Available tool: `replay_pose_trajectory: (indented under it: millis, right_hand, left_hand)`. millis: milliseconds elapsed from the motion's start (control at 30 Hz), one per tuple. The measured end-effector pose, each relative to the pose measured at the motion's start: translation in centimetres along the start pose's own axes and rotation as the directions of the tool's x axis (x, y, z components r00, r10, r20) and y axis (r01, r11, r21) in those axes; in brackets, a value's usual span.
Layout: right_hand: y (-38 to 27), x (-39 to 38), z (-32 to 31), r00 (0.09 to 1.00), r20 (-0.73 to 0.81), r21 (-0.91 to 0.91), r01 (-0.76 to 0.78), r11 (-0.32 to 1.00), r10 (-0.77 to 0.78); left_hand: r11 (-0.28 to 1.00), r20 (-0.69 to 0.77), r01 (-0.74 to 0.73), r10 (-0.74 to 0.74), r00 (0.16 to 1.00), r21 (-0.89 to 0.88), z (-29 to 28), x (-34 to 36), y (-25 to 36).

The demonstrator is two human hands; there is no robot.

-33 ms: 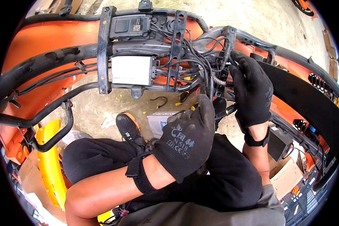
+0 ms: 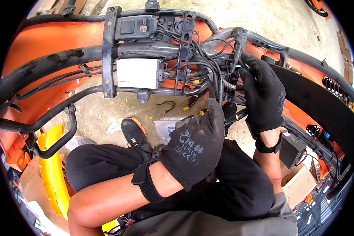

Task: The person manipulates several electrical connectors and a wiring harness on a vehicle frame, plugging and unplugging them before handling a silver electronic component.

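Note:
My left hand [image 2: 194, 145], in a black printed glove, pinches a bundle of black cables [image 2: 218, 88] hanging from a dark tubular vehicle frame [image 2: 129, 50]. Above and right of it, my right hand [image 2: 263, 94], gloved alike, has its fingers curled onto a cable at the frame's junction, beside a ribbed metal conduit [image 2: 228, 83]; its fingertips are partly hidden. Left of both hands, a silver box [image 2: 137, 73] sits between two black cross brackets [image 2: 108, 51], wires leaving its right end. Above it is a black module [image 2: 137, 27].
Orange body panels [image 2: 55, 35] surround the frame, with a black curved part [image 2: 310, 92] at right. On the concrete floor [image 2: 94, 114] lie a yellow panel [image 2: 51, 173], a finned metal part [image 2: 165, 128] and cardboard [image 2: 297, 187]. My crossed legs fill the lower middle.

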State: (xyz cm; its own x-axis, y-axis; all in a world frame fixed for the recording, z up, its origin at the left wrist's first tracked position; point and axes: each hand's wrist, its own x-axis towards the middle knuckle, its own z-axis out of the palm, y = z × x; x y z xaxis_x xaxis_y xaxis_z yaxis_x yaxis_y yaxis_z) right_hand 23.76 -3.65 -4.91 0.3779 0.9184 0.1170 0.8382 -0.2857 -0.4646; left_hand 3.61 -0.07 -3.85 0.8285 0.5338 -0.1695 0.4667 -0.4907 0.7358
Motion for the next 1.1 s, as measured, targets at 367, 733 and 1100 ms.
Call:
replay_pose_trajectory:
  millis: [367,733,1100]
  right_hand:
    - [0.5,-0.6,-0.3,0.998,0.067,0.056,-0.002,0.998,-0.002]
    - [1.0,-1.1,-0.1,0.999,0.038,0.143,0.024,0.989,-0.029]
    - [0.8,-1.2,-0.6,0.999,0.053,0.187,-0.019,0.982,0.009]
  left_hand:
    - [0.989,0.022,-0.008,0.004,1.0,0.15,0.5,-0.5,-0.1]
    - [0.988,0.034,0.039,-0.044,0.998,0.151,-0.1,0.0,0.1]
    - [0.995,0.003,0.024,-0.024,1.0,0.099,0.3,-0.3,-0.3]
